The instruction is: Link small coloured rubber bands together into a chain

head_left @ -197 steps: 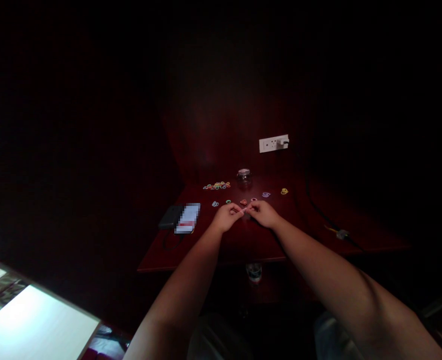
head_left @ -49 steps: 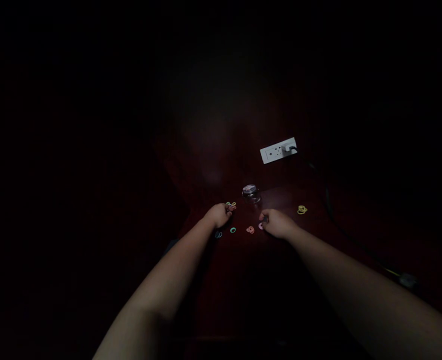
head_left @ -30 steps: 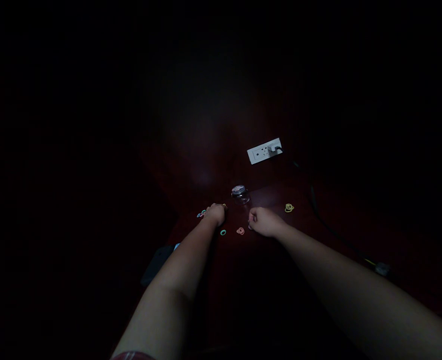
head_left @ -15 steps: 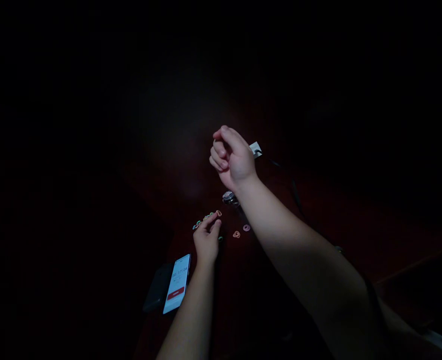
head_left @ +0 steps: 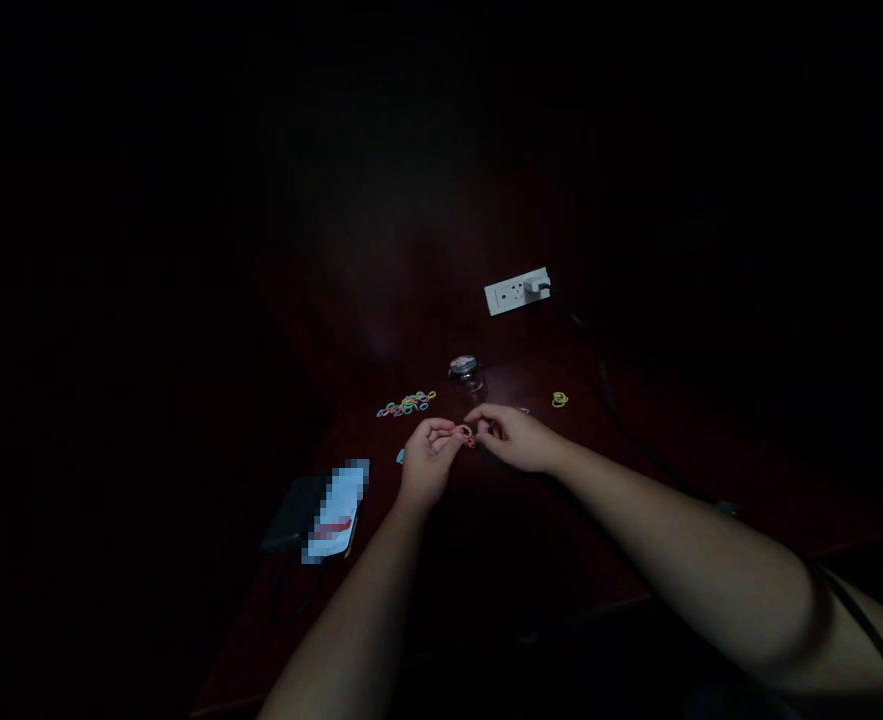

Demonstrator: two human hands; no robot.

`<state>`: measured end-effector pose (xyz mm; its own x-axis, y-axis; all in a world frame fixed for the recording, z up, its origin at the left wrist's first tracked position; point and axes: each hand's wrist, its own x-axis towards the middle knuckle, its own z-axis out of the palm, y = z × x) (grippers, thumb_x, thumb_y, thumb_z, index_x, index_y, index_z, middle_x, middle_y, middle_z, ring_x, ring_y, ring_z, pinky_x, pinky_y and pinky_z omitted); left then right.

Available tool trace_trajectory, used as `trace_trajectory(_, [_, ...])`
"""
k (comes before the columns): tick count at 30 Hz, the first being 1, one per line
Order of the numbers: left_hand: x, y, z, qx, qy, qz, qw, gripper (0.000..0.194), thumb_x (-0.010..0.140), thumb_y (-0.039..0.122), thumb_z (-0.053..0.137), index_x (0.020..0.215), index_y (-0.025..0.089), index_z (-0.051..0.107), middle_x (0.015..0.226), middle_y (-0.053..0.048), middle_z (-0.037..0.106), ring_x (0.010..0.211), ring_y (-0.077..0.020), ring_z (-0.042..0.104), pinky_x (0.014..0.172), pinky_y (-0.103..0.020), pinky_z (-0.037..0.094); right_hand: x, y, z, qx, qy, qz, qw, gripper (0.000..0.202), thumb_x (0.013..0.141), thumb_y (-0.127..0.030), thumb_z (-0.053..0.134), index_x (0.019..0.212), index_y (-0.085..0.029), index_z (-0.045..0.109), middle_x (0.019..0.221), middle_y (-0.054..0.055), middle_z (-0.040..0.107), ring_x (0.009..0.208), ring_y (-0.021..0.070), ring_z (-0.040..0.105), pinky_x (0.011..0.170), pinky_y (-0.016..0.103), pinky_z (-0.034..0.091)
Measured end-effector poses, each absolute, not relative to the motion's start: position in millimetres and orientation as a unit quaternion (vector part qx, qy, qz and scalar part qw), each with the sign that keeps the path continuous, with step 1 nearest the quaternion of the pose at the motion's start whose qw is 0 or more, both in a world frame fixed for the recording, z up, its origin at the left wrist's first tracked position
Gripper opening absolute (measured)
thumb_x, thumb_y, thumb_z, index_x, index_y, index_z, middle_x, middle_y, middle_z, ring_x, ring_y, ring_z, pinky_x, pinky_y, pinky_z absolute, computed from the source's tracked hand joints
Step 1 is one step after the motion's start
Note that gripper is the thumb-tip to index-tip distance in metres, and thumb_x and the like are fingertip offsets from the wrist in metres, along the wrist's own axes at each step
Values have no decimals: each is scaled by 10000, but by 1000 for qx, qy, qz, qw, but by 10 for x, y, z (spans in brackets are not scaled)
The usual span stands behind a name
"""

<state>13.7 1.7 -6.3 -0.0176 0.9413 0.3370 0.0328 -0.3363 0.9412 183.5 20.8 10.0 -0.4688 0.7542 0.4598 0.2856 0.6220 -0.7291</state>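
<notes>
Low over the dark red table, my left hand (head_left: 427,460) pinches a small pinkish-orange ring band (head_left: 466,430) between thumb and fingertips. Just right of it is my right hand (head_left: 514,436), its fingers curled with the thumb and index finger apart and nothing visible between them. Reddish bands (head_left: 471,441) lie between the hands, partly hidden. Behind my left hand spreads a loose pile of multicoloured bands (head_left: 409,404). A light blue band (head_left: 401,456) is beside my left hand, and yellow bands (head_left: 559,399) lie beyond my right hand.
A small clear jar (head_left: 467,374) with a lid stands behind the hands. A white power socket (head_left: 517,291) holds a plug, with a dark cable running right. At the left lie a lit phone (head_left: 337,512), its screen pixelated, and a dark flat object (head_left: 291,515). Surroundings are very dark.
My right hand has come down from high above the table to beside my left hand. The view has shifted, showing the whole socket and the yellow bands.
</notes>
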Motion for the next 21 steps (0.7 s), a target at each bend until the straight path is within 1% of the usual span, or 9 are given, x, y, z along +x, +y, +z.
trace_trajectory(2, [158, 6, -78, 585, 413, 563, 413, 326, 682, 265, 700, 908, 122, 514, 858, -73, 655, 806, -147, 646, 774, -286, 508, 1825, 155, 115, -318, -823, 268, 387, 206, 806, -229, 495, 968, -150, 595, 752, 9, 606, 603, 90, 501, 569, 196, 371])
trace_trajectory(5, [170, -4, -92, 596, 411, 544, 425, 329, 687, 273, 696, 921, 125, 519, 861, -69, 647, 811, -147, 641, 758, -274, 507, 1808, 117, 133, -320, -836, 230, 383, 162, 807, -201, 489, 902, -154, 611, 772, 21, 615, 667, 103, 521, 614, 201, 376])
trace_trajectory(11, [182, -19, -89, 592, 432, 529, 428, 346, 646, 295, 719, 885, 125, 535, 802, -46, 627, 712, -119, 621, 676, -245, 500, 1819, 159, 90, -329, -840, 235, 362, 133, 784, -190, 511, 882, -156, 596, 722, 2, 600, 591, 90, 490, 546, 188, 348])
trace_trajectory(16, [154, 17, -148, 607, 425, 511, 434, 280, 667, 274, 694, 853, 127, 547, 795, -54, 639, 722, -125, 625, 670, -239, 485, 1845, 196, 66, -335, -842, 247, 342, 122, 798, -204, 492, 813, -150, 601, 692, 8, 605, 567, 91, 482, 520, 188, 342])
trace_trajectory(21, [133, 35, -169, 646, 440, 468, 412, 207, 702, 267, 646, 829, 121, 574, 771, -50, 632, 650, -99, 578, 591, -203, 440, 1868, 207, 58, -356, -845, 227, 328, 110, 793, -211, 499, 765, -152, 587, 668, 2, 590, 556, 88, 472, 520, 189, 336])
